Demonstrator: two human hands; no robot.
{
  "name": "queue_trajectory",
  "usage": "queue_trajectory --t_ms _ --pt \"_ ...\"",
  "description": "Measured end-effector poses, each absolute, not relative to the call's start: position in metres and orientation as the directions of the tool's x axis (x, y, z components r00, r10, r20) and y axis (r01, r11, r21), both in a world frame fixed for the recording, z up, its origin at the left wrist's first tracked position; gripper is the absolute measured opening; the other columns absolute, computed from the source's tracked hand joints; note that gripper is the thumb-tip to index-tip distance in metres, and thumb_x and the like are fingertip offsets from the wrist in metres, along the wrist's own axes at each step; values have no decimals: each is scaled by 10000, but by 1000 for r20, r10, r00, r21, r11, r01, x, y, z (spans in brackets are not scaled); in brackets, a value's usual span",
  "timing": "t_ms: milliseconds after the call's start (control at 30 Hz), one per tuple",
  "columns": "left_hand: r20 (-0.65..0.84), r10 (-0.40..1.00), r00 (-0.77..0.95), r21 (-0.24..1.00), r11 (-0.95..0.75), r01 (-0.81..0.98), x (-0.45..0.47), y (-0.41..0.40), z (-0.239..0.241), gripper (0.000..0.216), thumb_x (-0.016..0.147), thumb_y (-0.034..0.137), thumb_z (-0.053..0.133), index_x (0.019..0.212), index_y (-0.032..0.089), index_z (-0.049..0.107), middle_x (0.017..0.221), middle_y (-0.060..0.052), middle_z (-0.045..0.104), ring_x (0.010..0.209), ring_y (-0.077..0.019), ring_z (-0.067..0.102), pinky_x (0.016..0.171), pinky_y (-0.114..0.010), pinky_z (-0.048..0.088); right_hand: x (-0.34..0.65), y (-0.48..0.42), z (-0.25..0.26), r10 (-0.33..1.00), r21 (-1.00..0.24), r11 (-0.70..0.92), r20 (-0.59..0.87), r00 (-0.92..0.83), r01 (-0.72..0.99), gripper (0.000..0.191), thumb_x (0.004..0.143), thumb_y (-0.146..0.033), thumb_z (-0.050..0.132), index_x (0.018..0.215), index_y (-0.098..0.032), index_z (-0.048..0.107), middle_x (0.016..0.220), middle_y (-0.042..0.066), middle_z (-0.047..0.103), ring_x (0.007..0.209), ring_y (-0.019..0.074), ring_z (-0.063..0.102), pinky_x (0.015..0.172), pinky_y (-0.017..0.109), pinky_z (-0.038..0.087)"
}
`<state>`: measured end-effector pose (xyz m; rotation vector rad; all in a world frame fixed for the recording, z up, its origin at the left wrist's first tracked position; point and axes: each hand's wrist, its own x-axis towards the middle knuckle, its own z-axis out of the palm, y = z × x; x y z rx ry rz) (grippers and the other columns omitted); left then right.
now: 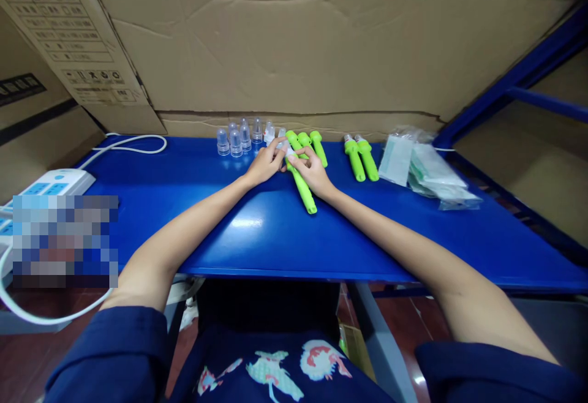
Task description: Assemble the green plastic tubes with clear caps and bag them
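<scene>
My right hand grips a bright green pen-shaped tube near its top end, the tube's lower end pointing toward me over the blue table. My left hand pinches a small clear cap at the tube's tip, fingers closed on it. Just behind the hands lie a few more green tubes. Several clear plastic caps stand upright in a cluster to the left of them.
Two green tubes with caps lie to the right. Clear plastic bags are piled at the far right. A white power strip and cable sit at left. Cardboard boxes wall the back.
</scene>
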<state>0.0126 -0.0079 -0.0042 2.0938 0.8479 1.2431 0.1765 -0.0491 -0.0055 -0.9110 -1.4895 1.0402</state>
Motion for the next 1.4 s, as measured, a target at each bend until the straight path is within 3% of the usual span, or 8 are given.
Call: queue_trajectory --t_ms 167,333,867,1400 --pt "545 763 348 732 -636 247 12 -9 -3 475 1027 526 423 1337 188 546 556 46 583 535 -142 591 642 -267 473 179 -50 0 942 -948 314 303 -144 53 562 711 -725 738 969 -237 637 728 5 702 654 183 687 607 315 566" --pt "520 777 355 749 -614 249 13 -11 0 464 1019 540 441 1306 193 557 547 55 574 534 -140 596 638 -259 466 179 -52 2 962 -965 250 238 -136 76 523 736 -724 704 884 -227 634 707 18 698 538 156 603 472 293 496" --pt "449 812 374 752 -569 332 15 -16 2 362 1040 350 420 1262 129 601 538 53 578 540 -125 592 652 -238 463 186 -62 2 980 -986 152 142 -139 65 472 758 -657 730 883 -217 614 694 14 722 455 133 547 433 279 472" --pt "464 806 368 769 -573 284 14 -12 2 319 1042 372 441 1218 159 601 526 66 565 515 -115 577 655 -237 461 182 -49 -4 979 -983 163 150 -135 87 466 795 -667 692 898 -215 636 755 32 727 485 137 561 450 285 478"
